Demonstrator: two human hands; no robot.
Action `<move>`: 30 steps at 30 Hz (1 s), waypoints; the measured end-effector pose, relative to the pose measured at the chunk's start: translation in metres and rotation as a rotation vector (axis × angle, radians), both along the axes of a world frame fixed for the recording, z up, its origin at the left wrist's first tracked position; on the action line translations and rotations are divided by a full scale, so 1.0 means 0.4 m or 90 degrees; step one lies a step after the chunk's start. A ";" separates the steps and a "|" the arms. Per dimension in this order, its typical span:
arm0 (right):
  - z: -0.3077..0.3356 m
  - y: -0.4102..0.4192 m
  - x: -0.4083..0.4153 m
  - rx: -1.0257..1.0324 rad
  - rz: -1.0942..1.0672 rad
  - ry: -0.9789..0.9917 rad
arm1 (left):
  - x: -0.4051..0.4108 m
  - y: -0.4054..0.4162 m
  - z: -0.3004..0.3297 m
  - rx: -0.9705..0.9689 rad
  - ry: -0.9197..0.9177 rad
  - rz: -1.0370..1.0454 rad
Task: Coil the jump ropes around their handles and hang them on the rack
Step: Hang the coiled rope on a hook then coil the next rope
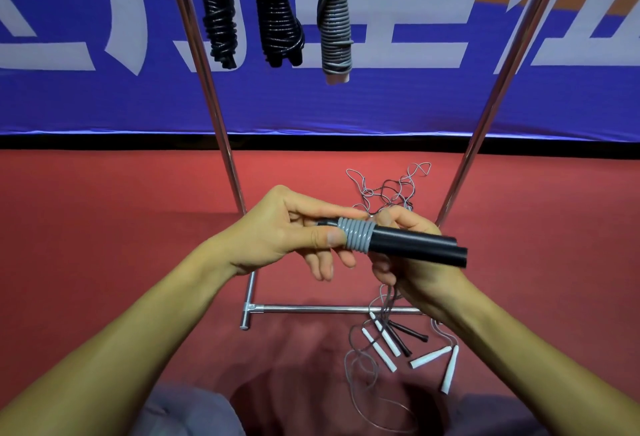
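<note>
Red floor below, my left hand point(294, 235) pins the grey cord coils point(356, 237) while my right hand point(412, 262) grips the paired black cylindrical handles point(415, 245) steady for winding.

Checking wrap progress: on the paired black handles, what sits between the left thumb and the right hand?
In the head view, a band of grey rope coils wraps the black handles between the left hand and right hand.

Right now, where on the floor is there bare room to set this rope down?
Bare red floor lies left of the rack's left pole. Right of the base bar it is crowded: loose ropes behind, white and black handles in front.
</note>
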State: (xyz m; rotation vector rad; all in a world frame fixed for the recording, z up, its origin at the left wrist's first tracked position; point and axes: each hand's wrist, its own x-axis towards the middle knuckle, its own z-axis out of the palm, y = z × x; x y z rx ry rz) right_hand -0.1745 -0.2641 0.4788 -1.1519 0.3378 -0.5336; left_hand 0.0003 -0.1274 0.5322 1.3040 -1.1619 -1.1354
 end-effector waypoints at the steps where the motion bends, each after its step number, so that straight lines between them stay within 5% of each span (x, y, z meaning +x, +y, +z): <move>1: -0.003 0.003 0.001 -0.021 -0.009 -0.007 | -0.001 -0.003 -0.002 -0.007 0.009 0.023; 8: 0.003 0.003 -0.003 -0.198 -0.037 0.016 | -0.003 -0.026 -0.024 -0.024 0.009 0.154; 20: -0.030 0.018 0.025 0.054 -0.086 0.059 | -0.039 -0.047 -0.075 -0.045 -0.101 0.183; 30: -0.010 0.033 0.022 0.015 -0.105 0.069 | -0.037 -0.046 -0.084 -0.009 -0.119 0.135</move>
